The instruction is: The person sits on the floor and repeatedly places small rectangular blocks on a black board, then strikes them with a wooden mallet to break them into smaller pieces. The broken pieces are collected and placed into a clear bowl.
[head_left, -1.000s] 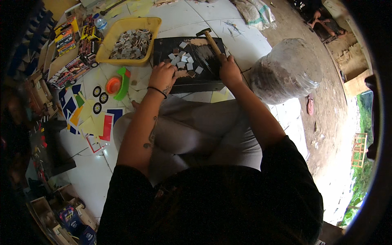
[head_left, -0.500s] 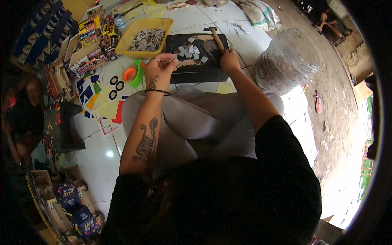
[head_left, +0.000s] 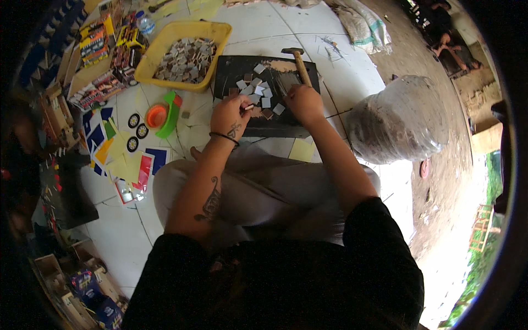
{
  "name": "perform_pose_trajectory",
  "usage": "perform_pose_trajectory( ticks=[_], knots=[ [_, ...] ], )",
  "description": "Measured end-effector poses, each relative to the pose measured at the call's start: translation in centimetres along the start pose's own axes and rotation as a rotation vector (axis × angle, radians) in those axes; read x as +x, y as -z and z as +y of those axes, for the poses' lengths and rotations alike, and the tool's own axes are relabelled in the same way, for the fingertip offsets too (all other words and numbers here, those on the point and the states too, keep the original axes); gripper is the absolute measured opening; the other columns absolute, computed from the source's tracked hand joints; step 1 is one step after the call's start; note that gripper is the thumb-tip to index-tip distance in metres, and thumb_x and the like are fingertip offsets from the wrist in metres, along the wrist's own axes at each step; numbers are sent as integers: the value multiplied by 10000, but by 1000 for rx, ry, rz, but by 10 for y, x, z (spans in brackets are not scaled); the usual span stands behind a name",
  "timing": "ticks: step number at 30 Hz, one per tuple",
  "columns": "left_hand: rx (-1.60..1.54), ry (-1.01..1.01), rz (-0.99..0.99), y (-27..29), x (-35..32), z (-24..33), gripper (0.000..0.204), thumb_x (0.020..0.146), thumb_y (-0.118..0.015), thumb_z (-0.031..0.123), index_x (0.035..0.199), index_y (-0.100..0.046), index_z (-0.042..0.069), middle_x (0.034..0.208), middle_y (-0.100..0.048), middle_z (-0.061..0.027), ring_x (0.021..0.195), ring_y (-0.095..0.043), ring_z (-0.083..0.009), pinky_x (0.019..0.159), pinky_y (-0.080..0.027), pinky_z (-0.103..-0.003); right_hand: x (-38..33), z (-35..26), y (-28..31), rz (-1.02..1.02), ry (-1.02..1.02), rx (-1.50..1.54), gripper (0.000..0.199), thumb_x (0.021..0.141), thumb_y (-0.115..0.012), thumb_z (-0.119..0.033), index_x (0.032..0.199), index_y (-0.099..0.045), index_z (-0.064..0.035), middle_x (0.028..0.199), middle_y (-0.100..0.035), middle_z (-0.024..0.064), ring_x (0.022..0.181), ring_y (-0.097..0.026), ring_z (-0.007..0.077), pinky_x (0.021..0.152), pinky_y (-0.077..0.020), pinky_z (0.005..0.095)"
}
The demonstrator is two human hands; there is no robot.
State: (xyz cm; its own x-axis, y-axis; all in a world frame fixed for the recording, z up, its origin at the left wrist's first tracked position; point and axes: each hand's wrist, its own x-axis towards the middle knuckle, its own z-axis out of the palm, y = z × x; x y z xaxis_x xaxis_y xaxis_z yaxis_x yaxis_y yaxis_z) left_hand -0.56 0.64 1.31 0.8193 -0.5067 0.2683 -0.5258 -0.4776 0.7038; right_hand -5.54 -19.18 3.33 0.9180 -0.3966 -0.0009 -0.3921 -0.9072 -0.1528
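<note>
My left hand (head_left: 228,114) is closed in a pinch on a small flat square piece (head_left: 249,107), its pale edge showing at the fingertips. It hovers over the near left part of a low black block (head_left: 264,129). Loose grey and brown square pieces (head_left: 256,88) are scattered on the block's top. My right hand (head_left: 306,104) is at the block's right side, fingers bent together over a patch of thin dark nail-like slivers (head_left: 286,80); what they pinch is hidden. A hammer (head_left: 300,66) with a wooden handle lies just beyond that hand, its handle end against or behind the knuckles.
A yellow basin (head_left: 220,36) full of square pieces stands at the back left. Nearby are a green-and-orange tape dispenser (head_left: 171,114), black toy wheels (head_left: 142,131), coloured sheets (head_left: 118,157) and toy trucks (head_left: 102,88). A filled clear plastic sack (head_left: 399,124) stands at right.
My right hand has let go of the hammer's handle and moved to the slivers beside it. My left hand, still pinching a piece, has come lower over the block. The view has shifted.
</note>
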Motion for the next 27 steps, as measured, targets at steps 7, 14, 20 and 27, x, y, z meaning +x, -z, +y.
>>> perform_pose_trajectory(
  ticks=[7, 14, 20, 27],
  knots=[
    [-38, 33, -21, -2, 8, 8, 183, 655, -715, 42, 797, -601, 65, 750, -641, -83, 722, -628, -258, 623, -488, -343, 4, 20, 4, 60, 87, 404, 201, 728, -631, -219, 780, -660, -27, 775, -651, 180, 727, -637, 342, 688, -513, 402],
    [-36, 26, -41, -2, 3, 9, 185, 664, -728, 90, 815, -626, 64, 761, -655, -82, 719, -637, -245, 635, -492, -341, -10, 6, 14, -110, -28, 989, 134, 769, -658, -76, 860, -621, 15, 760, -631, 69, 709, -593, 136, 665, -466, 260],
    [-40, 92, -128, -3, 4, 2, 170, 708, -745, 146, 816, -654, 53, 757, -666, -91, 664, -643, -195, 613, -503, -303, -28, -22, 0, -164, 47, 1258, 167, 791, -654, -42, 949, -626, 5, 802, -645, 49, 727, -602, 110, 647, -477, 246],
    [-28, 84, -126, -1, 6, 2, 214, 707, -747, 212, 803, -663, 40, 753, -668, -112, 677, -650, -237, 617, -499, -338, -35, -41, -6, 114, 231, 1018, 109, 797, -677, -66, 881, -638, -8, 768, -647, 25, 717, -591, 66, 647, -474, 222]
  ],
)
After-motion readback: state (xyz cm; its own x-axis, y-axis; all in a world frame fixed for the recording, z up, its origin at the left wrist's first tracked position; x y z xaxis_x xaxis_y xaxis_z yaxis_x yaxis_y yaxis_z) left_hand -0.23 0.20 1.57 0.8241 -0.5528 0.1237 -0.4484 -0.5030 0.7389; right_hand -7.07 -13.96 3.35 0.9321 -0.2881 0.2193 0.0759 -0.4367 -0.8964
